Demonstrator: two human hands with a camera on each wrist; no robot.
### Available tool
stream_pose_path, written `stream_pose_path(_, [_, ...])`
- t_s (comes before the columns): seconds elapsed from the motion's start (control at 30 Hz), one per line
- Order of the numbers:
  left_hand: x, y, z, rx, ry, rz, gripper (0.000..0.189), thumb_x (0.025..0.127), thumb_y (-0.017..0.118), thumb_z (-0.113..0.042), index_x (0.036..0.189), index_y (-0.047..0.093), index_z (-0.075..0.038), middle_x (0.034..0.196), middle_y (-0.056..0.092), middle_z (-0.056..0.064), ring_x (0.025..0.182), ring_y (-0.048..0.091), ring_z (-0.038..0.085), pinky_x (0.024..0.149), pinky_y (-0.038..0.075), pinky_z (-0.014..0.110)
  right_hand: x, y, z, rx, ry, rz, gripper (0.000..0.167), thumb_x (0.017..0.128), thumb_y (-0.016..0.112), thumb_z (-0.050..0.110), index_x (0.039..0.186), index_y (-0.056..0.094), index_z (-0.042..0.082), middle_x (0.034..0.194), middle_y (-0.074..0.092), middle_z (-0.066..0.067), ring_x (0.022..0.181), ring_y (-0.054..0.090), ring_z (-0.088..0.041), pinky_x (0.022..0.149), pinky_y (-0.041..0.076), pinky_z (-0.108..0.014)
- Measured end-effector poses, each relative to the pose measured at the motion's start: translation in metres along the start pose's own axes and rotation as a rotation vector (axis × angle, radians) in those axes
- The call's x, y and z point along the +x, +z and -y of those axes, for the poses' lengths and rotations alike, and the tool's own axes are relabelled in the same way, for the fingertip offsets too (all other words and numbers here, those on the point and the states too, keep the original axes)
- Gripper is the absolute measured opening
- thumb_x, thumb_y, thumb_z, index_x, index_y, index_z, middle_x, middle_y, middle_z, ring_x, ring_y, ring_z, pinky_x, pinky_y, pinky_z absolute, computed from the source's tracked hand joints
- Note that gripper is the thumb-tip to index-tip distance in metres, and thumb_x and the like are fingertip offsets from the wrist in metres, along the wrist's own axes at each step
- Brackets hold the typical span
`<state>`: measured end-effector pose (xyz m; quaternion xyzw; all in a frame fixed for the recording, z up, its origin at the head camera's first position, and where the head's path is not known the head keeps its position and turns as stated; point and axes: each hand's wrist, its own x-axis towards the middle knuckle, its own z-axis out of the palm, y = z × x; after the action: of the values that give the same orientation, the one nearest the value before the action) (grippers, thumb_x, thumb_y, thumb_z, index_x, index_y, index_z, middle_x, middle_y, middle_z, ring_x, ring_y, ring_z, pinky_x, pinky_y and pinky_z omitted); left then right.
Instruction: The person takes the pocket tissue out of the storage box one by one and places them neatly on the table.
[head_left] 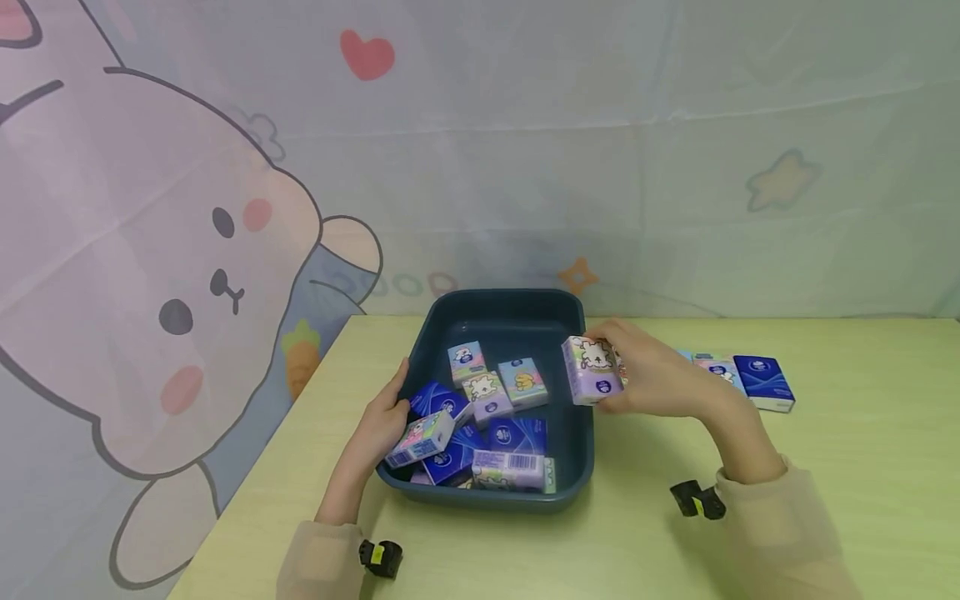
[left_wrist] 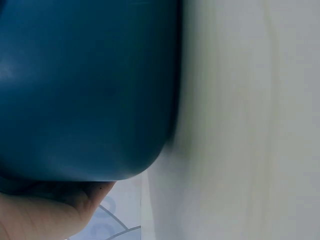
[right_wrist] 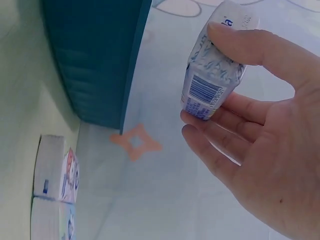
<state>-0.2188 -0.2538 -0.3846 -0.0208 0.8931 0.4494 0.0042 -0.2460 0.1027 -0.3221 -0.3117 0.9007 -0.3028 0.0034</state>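
Observation:
My right hand (head_left: 660, 375) holds a purple-and-white tissue pack (head_left: 591, 369) with a cartoon print, just over the bin's right rim. In the right wrist view the thumb and fingers pinch that tissue pack (right_wrist: 210, 75), its barcode showing. My left hand (head_left: 382, 421) grips the left rim of a dark blue plastic bin (head_left: 517, 498). The left wrist view shows the hand (left_wrist: 50, 212) against the bin's outer wall (left_wrist: 90, 100); its fingers are partly hidden. Inside the bin lie several tissue packs, among them a dark blue pack (head_left: 519, 435) and a light blue pack (head_left: 523, 382).
On the pale yellow table (head_left: 862, 483), right of the bin, a dark blue tissue pack (head_left: 763, 382) lies beside a colourful pack (head_left: 722, 371), partly behind my right arm. A printed cloth backdrop (head_left: 675, 167) hangs behind the table.

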Motion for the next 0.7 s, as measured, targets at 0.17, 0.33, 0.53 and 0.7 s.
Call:
stream_pose_path(0.17, [0.001, 0.001, -0.001, -0.002, -0.015, 0.001, 0.06, 0.1, 0.03, -0.009, 0.156, 0.01, -0.018, 0.163, 0.009, 0.008, 0.151, 0.007, 0.031, 0.121, 0.01, 0.05, -0.007, -0.007, -0.011, -0.004, 0.023, 0.002, 0.075, 0.069, 0.081, 0.013, 0.135, 0.045, 0.006, 0.131, 0.047, -0.01, 0.098, 0.052, -0.022, 0.08, 0.048, -0.033])
stream_pose_path(0.33, [0.001, 0.002, -0.001, 0.0, -0.01, -0.005, 0.06, 0.099, 0.03, -0.008, 0.156, 0.011, -0.016, 0.163, 0.009, 0.01, 0.15, 0.008, 0.033, 0.121, 0.01, 0.051, -0.014, -0.011, -0.023, 0.027, 0.069, 0.01, 0.074, 0.068, 0.082, 0.013, 0.132, 0.046, 0.004, 0.123, 0.048, -0.011, 0.093, 0.053, -0.02, 0.075, 0.048, -0.028])
stream_pose_path(0.53, [0.001, 0.0, -0.001, -0.002, -0.009, 0.001, 0.06, 0.1, 0.029, -0.008, 0.156, 0.009, -0.016, 0.163, 0.008, 0.009, 0.151, 0.007, 0.032, 0.121, 0.01, 0.051, -0.017, -0.008, -0.037, 0.049, 0.091, 0.028, 0.073, 0.065, 0.084, 0.017, 0.127, 0.049, -0.003, 0.117, 0.055, -0.016, 0.096, 0.051, -0.023, 0.078, 0.045, -0.03])
stream_pose_path(0.7, [0.0, 0.0, 0.0, -0.004, -0.007, 0.005, 0.06, 0.1, 0.029, -0.009, 0.156, 0.009, -0.017, 0.163, 0.008, 0.009, 0.151, 0.007, 0.032, 0.121, 0.01, 0.051, -0.016, -0.003, -0.047, -0.01, 0.117, 0.044, 0.073, 0.065, 0.084, 0.021, 0.124, 0.051, -0.004, 0.116, 0.056, -0.016, 0.1, 0.046, -0.027, 0.079, 0.04, -0.033])
